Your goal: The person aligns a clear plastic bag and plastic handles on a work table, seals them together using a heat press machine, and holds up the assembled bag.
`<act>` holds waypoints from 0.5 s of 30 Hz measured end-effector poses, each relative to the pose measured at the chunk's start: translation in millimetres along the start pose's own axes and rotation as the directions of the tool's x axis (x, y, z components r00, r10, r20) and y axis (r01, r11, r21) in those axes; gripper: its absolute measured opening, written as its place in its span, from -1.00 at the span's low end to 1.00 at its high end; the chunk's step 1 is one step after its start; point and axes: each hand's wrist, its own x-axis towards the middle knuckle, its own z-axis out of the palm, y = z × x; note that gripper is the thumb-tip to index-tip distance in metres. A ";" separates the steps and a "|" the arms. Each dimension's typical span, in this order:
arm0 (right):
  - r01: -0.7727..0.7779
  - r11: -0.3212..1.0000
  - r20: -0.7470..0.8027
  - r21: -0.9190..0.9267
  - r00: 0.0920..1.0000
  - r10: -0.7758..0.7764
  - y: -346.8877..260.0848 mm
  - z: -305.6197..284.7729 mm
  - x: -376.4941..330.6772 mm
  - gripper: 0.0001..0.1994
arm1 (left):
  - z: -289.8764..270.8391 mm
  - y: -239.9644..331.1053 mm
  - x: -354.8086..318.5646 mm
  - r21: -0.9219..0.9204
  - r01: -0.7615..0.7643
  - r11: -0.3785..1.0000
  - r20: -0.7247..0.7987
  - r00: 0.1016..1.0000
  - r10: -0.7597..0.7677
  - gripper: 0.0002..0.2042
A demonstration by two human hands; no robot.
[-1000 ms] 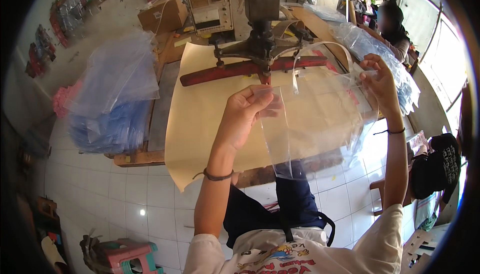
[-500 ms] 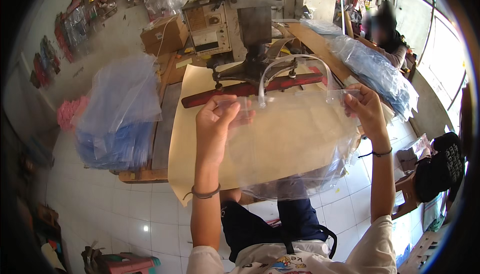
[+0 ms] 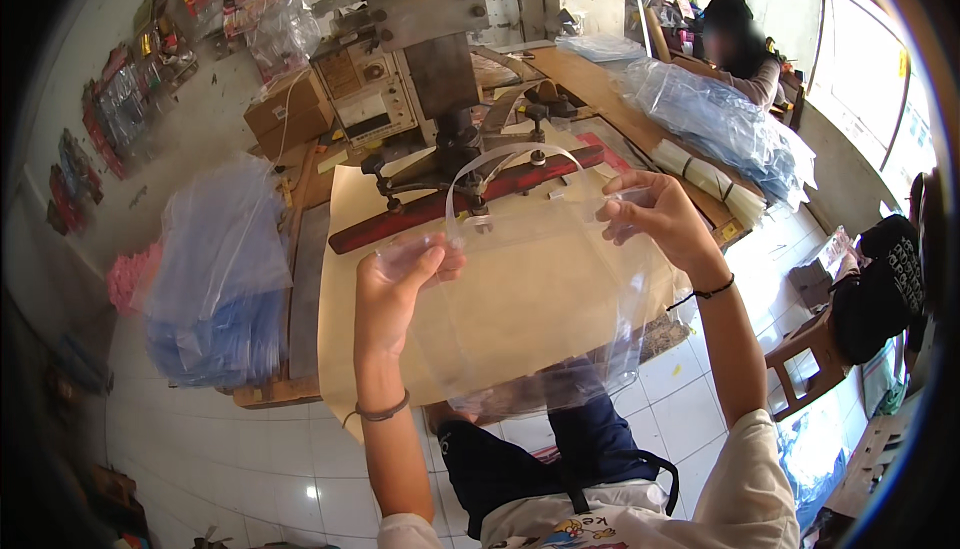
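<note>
Hands are closed on the two upper corners of a clear plastic bag: the left hand pinches the left corner between thumb and curled fingers, and the right hand grips the right corner in the same way. The bag is held up, spread flat between them, above the near edge of the worktop, with its long axis running left to right, slightly higher on the right. Its mouth and thin white loop handle point away from the person, toward the press machine, while its bottom hangs down toward the lap. A tan paper sheet is seen beneath and through the bag, covering the worktop. A dark red bar of the machine lies across the sheet just beyond the bag's top edge. A heap of blue and clear bags rests at the left, and another person is seated at the far right.
</note>
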 end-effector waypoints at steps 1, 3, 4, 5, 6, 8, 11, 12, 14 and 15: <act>-0.020 0.999 -0.011 -0.026 1.000 0.019 7.2 -2.3 3.8 -0.66 | -0.1 0.0 -1.4 0.017 -0.012 1.000 -0.007 1.000 0.012 -0.79; -0.031 0.999 -0.033 -0.031 0.999 0.030 15.1 -2.7 7.0 -0.68 | -0.8 -3.1 -0.1 0.017 0.000 1.000 0.000 1.000 0.000 -0.79; -0.042 0.998 -0.058 -0.039 0.998 0.040 18.4 -2.3 9.0 -0.69 | -1.4 -6.0 1.1 0.013 0.012 1.000 0.011 1.000 -0.012 -0.79; -0.044 0.998 -0.044 -0.037 0.998 0.043 21.7 -2.2 10.6 -0.69 | -2.1 -10.0 3.0 0.014 0.013 1.000 -0.004 1.000 -0.013 -0.79; -0.031 0.998 -0.047 -0.061 0.998 0.028 25.1 -2.5 11.7 -0.69 | -2.6 -15.0 5.6 0.020 0.044 0.999 -0.010 0.999 -0.044 -0.78; -0.020 0.997 -0.036 -0.077 0.999 0.017 32.7 -1.3 15.1 -0.70 | -6.5 -22.6 8.8 0.031 0.080 0.996 -0.032 0.996 -0.079 -0.78; -0.056 0.997 -0.003 -0.051 0.998 0.056 45.9 -4.5 20.4 -0.71 | -10.0 -34.5 12.2 0.010 0.148 0.989 -0.013 0.989 -0.148 -0.77; -0.101 0.994 0.031 -0.048 0.994 0.103 51.8 -5.4 22.9 -0.71 | -11.2 -38.7 12.9 0.023 0.162 0.987 -0.009 0.987 -0.161 -0.77; -0.167 0.985 0.071 -0.045 0.983 0.170 67.1 -8.0 23.4 -0.72 | -10.0 -48.8 11.3 0.030 0.195 0.980 -0.014 0.981 -0.195 -0.77; -0.189 0.981 0.090 -0.050 0.977 0.193 77.0 -8.3 25.4 -0.72 | -9.9 -53.1 11.4 0.056 0.210 0.976 -0.025 0.978 -0.209 -0.77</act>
